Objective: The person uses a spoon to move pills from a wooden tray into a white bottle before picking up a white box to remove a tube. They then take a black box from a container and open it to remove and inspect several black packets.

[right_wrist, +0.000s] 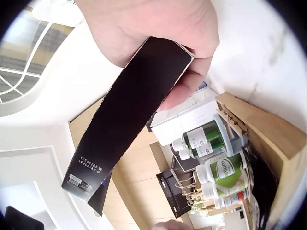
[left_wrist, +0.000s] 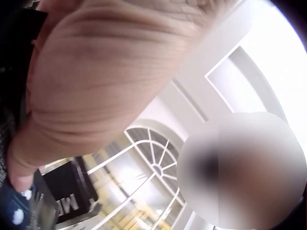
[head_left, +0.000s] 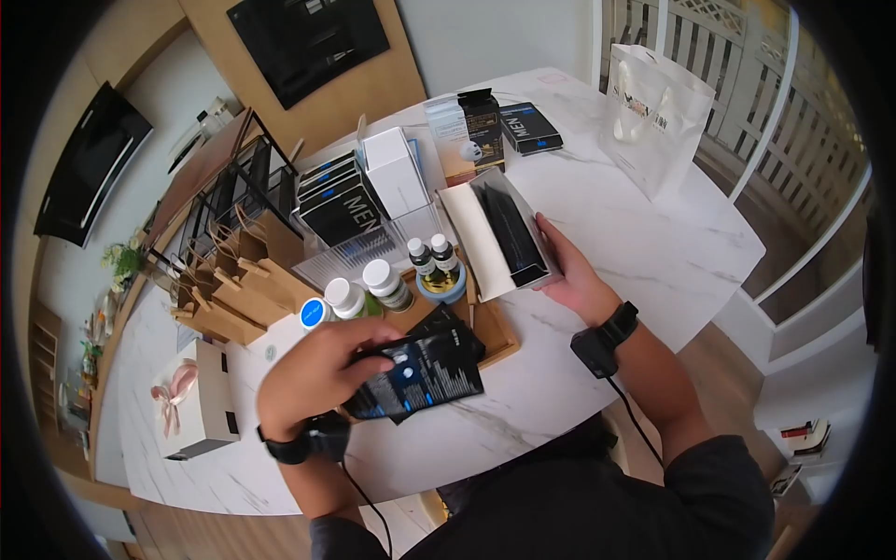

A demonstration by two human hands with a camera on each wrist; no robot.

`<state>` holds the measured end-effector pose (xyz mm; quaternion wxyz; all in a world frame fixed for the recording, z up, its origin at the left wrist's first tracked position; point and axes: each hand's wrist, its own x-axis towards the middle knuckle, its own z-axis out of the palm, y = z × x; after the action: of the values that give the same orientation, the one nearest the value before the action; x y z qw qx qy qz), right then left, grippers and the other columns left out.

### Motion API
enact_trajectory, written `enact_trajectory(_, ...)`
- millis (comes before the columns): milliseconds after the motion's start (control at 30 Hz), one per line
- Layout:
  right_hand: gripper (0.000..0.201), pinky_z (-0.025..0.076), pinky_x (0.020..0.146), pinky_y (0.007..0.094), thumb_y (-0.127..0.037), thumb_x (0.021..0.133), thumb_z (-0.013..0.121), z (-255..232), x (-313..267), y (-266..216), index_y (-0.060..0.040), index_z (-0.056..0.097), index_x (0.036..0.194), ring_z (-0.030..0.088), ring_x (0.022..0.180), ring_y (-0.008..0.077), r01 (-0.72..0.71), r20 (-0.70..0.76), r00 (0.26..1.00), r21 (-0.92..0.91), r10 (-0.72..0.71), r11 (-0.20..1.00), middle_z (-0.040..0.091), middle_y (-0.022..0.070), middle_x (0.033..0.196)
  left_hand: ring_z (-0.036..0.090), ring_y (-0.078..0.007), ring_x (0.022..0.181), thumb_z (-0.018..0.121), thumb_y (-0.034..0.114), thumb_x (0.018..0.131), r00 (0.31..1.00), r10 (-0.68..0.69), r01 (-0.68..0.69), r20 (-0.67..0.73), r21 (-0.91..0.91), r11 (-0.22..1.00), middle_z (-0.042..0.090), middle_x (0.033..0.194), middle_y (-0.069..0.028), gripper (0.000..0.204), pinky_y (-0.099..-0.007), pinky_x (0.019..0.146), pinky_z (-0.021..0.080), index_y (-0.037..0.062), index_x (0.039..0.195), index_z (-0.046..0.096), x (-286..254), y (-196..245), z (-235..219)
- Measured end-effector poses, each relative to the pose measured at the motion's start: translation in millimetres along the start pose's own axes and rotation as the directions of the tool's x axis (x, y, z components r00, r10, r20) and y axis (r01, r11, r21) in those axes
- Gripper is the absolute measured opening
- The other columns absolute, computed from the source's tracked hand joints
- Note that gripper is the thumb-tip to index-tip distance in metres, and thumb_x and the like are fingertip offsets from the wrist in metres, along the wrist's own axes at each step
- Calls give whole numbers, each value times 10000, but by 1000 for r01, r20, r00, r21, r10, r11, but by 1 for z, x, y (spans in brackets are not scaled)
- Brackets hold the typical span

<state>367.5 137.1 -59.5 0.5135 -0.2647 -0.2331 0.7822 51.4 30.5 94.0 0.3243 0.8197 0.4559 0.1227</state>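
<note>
My left hand (head_left: pixel 313 369) pinches flat black packets with blue and white print (head_left: pixel 425 373) between thumb and fingers, close over the front edge of the wooden tray (head_left: pixel 504 345). Behind them, more black packets (head_left: pixel 457 325) lie in the tray. In my right hand (head_left: pixel 581 278) is an opened black carton (head_left: pixel 532 276), tilted, its pale lid (head_left: pixel 474 241) folded out to the left. Dark packets (head_left: pixel 504 219) stand inside the carton. The right wrist view shows the carton's black side (right_wrist: pixel 129 105) with the fingers and thumb wrapped round one end.
White-capped bottles (head_left: pixel 381 278) and two small dark bottles (head_left: pixel 442 254) stand around the tray's left side. Farther back are stacked MEN boxes (head_left: pixel 341 210), a white box (head_left: pixel 394 173) and a standing carton (head_left: pixel 464 140). Paper bags (head_left: pixel 233 289) and a ribboned box (head_left: pixel 196 401) are left; a translucent bag (head_left: pixel 658 121) is right.
</note>
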Motion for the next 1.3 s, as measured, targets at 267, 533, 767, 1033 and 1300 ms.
enact_trajectory(267, 391, 524, 617, 293, -420, 991, 511, 20, -9, 0, -57, 600, 1107, 656, 720, 133, -18, -82, 997, -177, 4, 984, 687, 52, 921, 600, -59, 860, 643, -38, 880, 984, 78, -151, -161, -511, 846, 694, 1019, -73, 352, -207, 764, 483, -30, 1230, 615, -13, 21, -4)
enact_trajectory(533, 373, 547, 749, 261, -348, 997, 534, 21, -12, 1, -6, 607, 1127, 667, 846, 108, -49, -41, 998, -260, 40, 964, 682, 51, 998, 610, -56, 832, 619, 95, 939, 965, -72, -54, -253, -459, 887, 712, 974, -39, 263, -205, 752, 491, -5, 1179, 661, 5, 0, -7)
enact_trajectory(767, 371, 545, 743, 247, -343, 1003, 522, 23, -14, 0, -6, 612, 1129, 664, 835, 85, -51, -36, 999, -333, 41, 942, 685, 42, 993, 599, -40, 781, 601, 128, 959, 914, -229, -10, -336, -582, 813, 707, 913, -21, 266, -198, 710, 489, 8, 1190, 659, 5, 3, -8)
enact_trajectory(1033, 363, 543, 743, 243, -337, 1004, 520, 21, -13, -1, -11, 611, 1133, 663, 837, 84, 0, -44, 999, -340, -16, 940, 684, 38, 994, 580, -71, 728, 601, 91, 942, 893, -143, 26, -426, -268, 963, 690, 860, -39, 247, -222, 683, 477, 23, 1169, 671, -1, 12, 0)
enact_trajectory(1300, 376, 540, 730, 241, -345, 999, 529, 16, -10, 1, -6, 616, 1136, 664, 829, 83, 0, -38, 999, -344, -14, 939, 685, 35, 989, 603, -81, 780, 620, 75, 924, 894, -127, 14, -431, -256, 967, 707, 898, -71, 247, -234, 725, 483, 22, 1161, 670, -1, 13, -2)
